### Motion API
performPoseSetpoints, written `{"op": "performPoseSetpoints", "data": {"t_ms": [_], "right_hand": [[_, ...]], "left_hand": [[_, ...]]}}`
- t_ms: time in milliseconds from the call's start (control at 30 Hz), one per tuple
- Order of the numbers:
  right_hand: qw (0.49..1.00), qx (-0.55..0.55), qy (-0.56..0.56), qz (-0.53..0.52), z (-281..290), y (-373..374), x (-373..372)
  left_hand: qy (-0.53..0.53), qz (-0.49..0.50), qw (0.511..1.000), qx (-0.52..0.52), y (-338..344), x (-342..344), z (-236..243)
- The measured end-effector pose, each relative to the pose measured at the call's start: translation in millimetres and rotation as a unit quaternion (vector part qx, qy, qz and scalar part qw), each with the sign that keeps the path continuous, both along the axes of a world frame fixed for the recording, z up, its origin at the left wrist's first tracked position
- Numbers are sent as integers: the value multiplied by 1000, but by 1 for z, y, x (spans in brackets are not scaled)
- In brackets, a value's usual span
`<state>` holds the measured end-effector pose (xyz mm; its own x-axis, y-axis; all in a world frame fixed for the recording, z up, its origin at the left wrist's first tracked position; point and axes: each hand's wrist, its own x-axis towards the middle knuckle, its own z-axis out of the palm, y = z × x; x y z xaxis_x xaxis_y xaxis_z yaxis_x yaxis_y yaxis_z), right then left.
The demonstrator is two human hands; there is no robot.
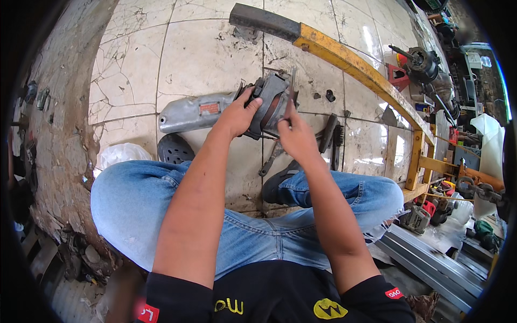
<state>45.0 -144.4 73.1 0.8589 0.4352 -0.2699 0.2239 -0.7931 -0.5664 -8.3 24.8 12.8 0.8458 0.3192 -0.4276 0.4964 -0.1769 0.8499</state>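
A grey cast metal housing (194,112) lies on the tiles ahead of me, its tapered end to the left. At its right end sits a blocky grey metal part (276,89) with a brownish face on its right side. My left hand (239,114) is closed around the left side of that part, thumb on top. My right hand (295,134) is closed on a thin flat metal strip (292,86), which stands up along the part's brownish face. The strip is slightly smeared, so I cannot tell whether it is a scraper or a blade.
Close to my right hand lie a wire brush (337,141) and a wrench (267,163). A yellow hoist arm (344,56) arches across the far right. Beyond it stand a red jack stand (397,77) and a dark mechanical assembly (425,67). A white plastic bag (125,154) sits left of my shoe.
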Motion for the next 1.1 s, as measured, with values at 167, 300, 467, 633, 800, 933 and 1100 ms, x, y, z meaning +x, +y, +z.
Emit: {"op": "performPoseSetpoints", "data": {"t_ms": [167, 300, 467, 633, 800, 933, 1100], "right_hand": [[989, 84, 29, -121, 9, -26, 10], [994, 79, -63, -48, 2, -9, -6], [989, -85, -98, 65, -16, 4, -9], [986, -111, -69, 104, -20, -3, -31], [983, -117, -90, 108, -21, -2, -18], [971, -161, -71, 163, -15, -12, -35], [975, -122, -130, 135, -19, -3, -10]], "left_hand": [[16, 5, 998, -54, 1, 1, 1], [13, 5, 999, -50, 2, 1, -3], [30, 4, 998, -56, -1, 2, 10], [40, 2, 998, -43, 0, -1, 10], [58, -9, 996, -68, 0, 0, 18], [44, -2, 998, -38, 2, 0, 19], [74, -1, 993, -95, 1, 3, 19]]}}
